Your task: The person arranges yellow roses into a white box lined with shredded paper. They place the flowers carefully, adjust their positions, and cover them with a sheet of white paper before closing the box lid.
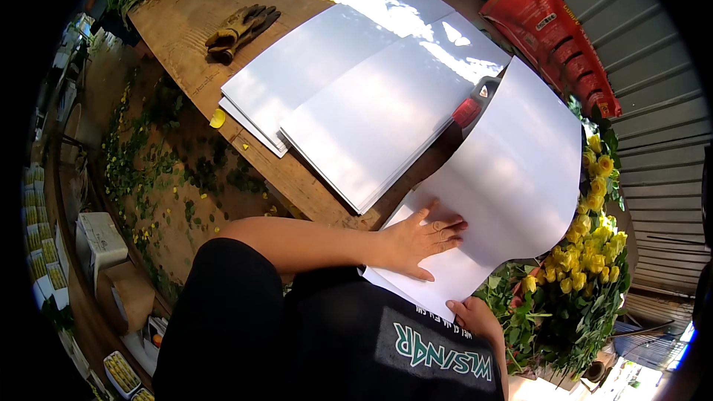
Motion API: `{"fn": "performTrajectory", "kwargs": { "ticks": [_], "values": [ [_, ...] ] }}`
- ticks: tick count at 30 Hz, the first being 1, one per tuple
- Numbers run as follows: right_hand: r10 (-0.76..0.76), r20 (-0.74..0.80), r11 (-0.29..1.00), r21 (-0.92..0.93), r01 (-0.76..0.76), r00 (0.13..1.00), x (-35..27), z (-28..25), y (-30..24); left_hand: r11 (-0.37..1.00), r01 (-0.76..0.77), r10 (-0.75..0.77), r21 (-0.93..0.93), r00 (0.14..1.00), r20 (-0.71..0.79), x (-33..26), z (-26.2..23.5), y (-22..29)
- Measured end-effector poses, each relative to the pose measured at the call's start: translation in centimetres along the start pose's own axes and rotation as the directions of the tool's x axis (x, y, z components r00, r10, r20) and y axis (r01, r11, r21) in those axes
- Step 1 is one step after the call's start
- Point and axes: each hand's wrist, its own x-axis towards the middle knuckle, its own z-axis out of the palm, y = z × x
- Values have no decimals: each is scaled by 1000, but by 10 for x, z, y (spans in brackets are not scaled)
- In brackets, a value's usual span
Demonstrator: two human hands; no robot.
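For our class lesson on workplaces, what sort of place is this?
Probably a flower-packing shed: a mass of leafy yellow roses at the right, large white rectangular sheets on a brown wooden table, and a grey ribbed metal wall.

Gloves [239, 33] lie at 11 o'clock on the wood table [174, 18]. A yellow petal [217, 118] sits at 10. Leaves [202, 176] cover the floor at 9. A red bag [546, 26] is at 2, by the wall [653, 67]. Yellow roses [583, 254] bunch up near 4.
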Motion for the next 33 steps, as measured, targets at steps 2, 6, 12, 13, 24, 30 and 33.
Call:
{"fn": "performTrajectory", "kwargs": {
  "ticks": [2, 6, 12, 13, 24, 30, 33],
  "values": [
    [3, 28, 999, -41, -2, 1000, 2, 0, -1, 998, 57, -58, 16, 996, 73, 0, -2, 1],
    [17, 34, 998, -66, -15, 999, 4, -1, -1, 998, 58, -58, 9, 994, 96, 2, -4, 0],
    [-59, -96, 966, -256, 33, 994, -14, -8, -20, 996, 89, -84, -29, 986, 146, 11, -3, -1],
    [-108, -145, 949, -310, 58, 984, -21, -12, -21, 993, 117, -112, -23, 980, 167, 9, -5, -1],
    [40, -851, 883, -215, -417, 524, -7, -116, 138, 995, 80, -92, 67, 976, 197, 21, -10, 7],
    [-70, -919, 899, -227, -374, 388, -19, -130, 149, 994, 96, -106, 58, 974, 199, 16, -14, 6],
    [-57, -987, 994, -70, -79, 153, -84, -150, 166, 994, 83, -94, 68, 980, 175, 18, -12, 8]
  ]
}}
